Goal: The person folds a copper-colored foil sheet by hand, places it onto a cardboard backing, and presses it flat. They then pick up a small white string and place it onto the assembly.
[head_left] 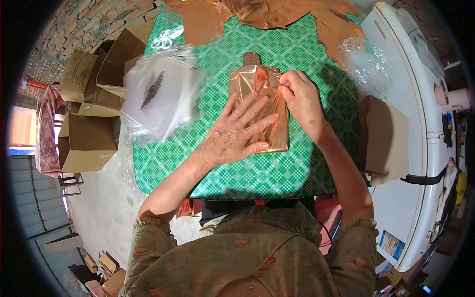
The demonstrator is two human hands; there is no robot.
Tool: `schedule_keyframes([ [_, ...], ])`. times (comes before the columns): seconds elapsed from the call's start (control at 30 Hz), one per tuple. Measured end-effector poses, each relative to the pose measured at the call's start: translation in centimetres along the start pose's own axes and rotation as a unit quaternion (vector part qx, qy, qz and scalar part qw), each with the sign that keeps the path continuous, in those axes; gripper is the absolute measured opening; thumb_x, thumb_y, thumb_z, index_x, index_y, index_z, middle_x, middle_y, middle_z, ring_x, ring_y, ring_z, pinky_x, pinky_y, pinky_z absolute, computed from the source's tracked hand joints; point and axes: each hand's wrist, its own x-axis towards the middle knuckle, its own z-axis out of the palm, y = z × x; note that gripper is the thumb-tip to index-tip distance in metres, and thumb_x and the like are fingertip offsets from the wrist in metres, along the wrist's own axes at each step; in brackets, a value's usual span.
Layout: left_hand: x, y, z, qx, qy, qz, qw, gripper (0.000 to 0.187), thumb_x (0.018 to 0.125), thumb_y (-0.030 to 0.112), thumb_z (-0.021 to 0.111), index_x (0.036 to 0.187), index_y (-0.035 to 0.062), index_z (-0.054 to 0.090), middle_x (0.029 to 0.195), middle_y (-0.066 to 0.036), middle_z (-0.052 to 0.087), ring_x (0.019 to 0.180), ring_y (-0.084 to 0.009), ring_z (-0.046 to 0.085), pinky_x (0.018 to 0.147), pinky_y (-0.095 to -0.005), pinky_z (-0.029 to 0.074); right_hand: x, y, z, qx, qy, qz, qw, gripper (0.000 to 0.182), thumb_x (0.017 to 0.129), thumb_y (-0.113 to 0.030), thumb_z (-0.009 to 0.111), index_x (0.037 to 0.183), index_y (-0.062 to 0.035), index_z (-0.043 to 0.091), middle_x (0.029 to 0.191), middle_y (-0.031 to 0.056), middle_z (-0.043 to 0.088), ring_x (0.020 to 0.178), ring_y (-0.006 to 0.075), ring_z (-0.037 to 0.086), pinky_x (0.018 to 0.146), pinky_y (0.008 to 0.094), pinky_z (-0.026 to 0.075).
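Observation:
A folded piece of shiny copper-coloured material (282,136) lies flat on the green checked tablecloth, its long side pointing away from me. From its far end sticks out a brown tab (251,59) with a red mark. My left hand (236,129) rests palm down on the material, fingers spread. At its upper right edge, my right hand (300,97) has thumb and forefinger pinched together on a bit of the material. The pinched spot is partly hidden by the fingers.
Clear plastic bags (173,111) with a dark print are stacked at the left. More copper-coloured pieces (269,14) lie along the far edge. Crumpled clear plastic (365,64) sits at the far right, near a white appliance (403,84). Open cardboard boxes (89,141) stand left of the table.

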Motion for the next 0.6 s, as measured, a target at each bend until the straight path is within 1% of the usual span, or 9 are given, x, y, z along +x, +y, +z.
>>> schedule_keyframes([
  [0.07, 0.0, 0.1, -0.2, 0.001, 0.011, 0.006, 1.000, 0.070, 0.106, 0.064, 0.052, 0.165, 0.0267, 0.047, 0.173, -0.016, 0.037, 0.164, -0.0396, 0.025, 0.134, -0.0649, 0.015, 0.3, -0.5, -0.1, 0.031, 0.002, 0.025, 0.999, 0.024, 0.088, 0.006, 0.076, 0.106, -0.0032, 0.064, 0.102, 0.0153, 0.068, 0.089, 0.0377, 0.068, 0.077, 0.0479, 0.057],
  [0.17, 0.0, 0.0, -0.1, -0.001, -0.007, -0.010, 1.000, 0.079, 0.104, 0.067, 0.052, 0.169, 0.0219, 0.040, 0.177, -0.013, 0.030, 0.165, -0.0384, 0.023, 0.136, -0.0612, 0.010, -0.2, -0.8, -0.8, 0.058, 0.055, 0.030, 0.996, 0.020, 0.089, 0.004, 0.074, 0.106, -0.0040, 0.066, 0.101, 0.0141, 0.068, 0.094, 0.0374, 0.067, 0.081, 0.0473, 0.057],
  [0.27, -0.1, 0.0, 0.0, -0.030, 0.014, -0.020, 0.999, 0.085, 0.104, 0.066, 0.054, 0.170, 0.0166, 0.037, 0.178, -0.014, 0.030, 0.165, -0.0396, 0.022, 0.136, -0.0593, 0.012, -2.0, -1.2, -3.4, -0.080, 0.028, -0.099, 0.991, 0.015, 0.090, 0.000, 0.074, 0.103, -0.0052, 0.070, 0.104, 0.0113, 0.069, 0.103, 0.0342, 0.066, 0.089, 0.0444, 0.055],
  [0.37, -0.1, 0.0, -0.2, -0.028, 0.011, -0.020, 0.999, 0.087, 0.103, 0.065, 0.057, 0.170, 0.0151, 0.036, 0.178, -0.015, 0.029, 0.165, -0.0403, 0.022, 0.136, -0.0576, 0.014, -5.5, -3.1, -4.7, -0.120, -0.021, -0.110, 0.986, 0.015, 0.087, -0.005, 0.076, 0.102, -0.0065, 0.075, 0.109, 0.0065, 0.071, 0.113, 0.0304, 0.063, 0.095, 0.0432, 0.051],
  [0.47, -0.1, -0.1, -0.1, -0.024, 0.019, -0.013, 0.999, 0.088, 0.102, 0.066, 0.057, 0.171, 0.0152, 0.034, 0.178, -0.015, 0.029, 0.165, -0.0403, 0.023, 0.135, -0.0578, 0.015, -7.9, -3.6, -5.3, -0.161, -0.042, -0.142, 0.976, 0.023, 0.083, -0.008, 0.077, 0.107, -0.0072, 0.077, 0.116, 0.0023, 0.072, 0.119, 0.0272, 0.062, 0.099, 0.0433, 0.050],
  [0.57, -0.1, 0.0, 0.0, -0.026, 0.016, -0.018, 0.999, 0.088, 0.103, 0.065, 0.056, 0.171, 0.0147, 0.034, 0.177, -0.015, 0.030, 0.164, -0.0402, 0.024, 0.135, -0.0576, 0.016, -8.1, -4.4, -5.2, -0.166, -0.064, -0.163, 0.970, 0.028, 0.082, -0.010, 0.077, 0.110, -0.0076, 0.078, 0.122, 0.0011, 0.073, 0.121, 0.0260, 0.062, 0.100, 0.0430, 0.049],
  [0.6, -0.1, -0.1, 0.0, -0.030, 0.017, -0.019, 0.999, 0.087, 0.103, 0.065, 0.056, 0.171, 0.0146, 0.033, 0.177, -0.015, 0.030, 0.164, -0.0401, 0.024, 0.135, -0.0576, 0.016, -8.2, -4.5, -5.3, -0.163, -0.086, -0.161, 0.970, 0.027, 0.085, -0.010, 0.076, 0.112, -0.0071, 0.077, 0.126, 0.0033, 0.073, 0.128, 0.0267, 0.061, 0.103, 0.0442, 0.047],
])
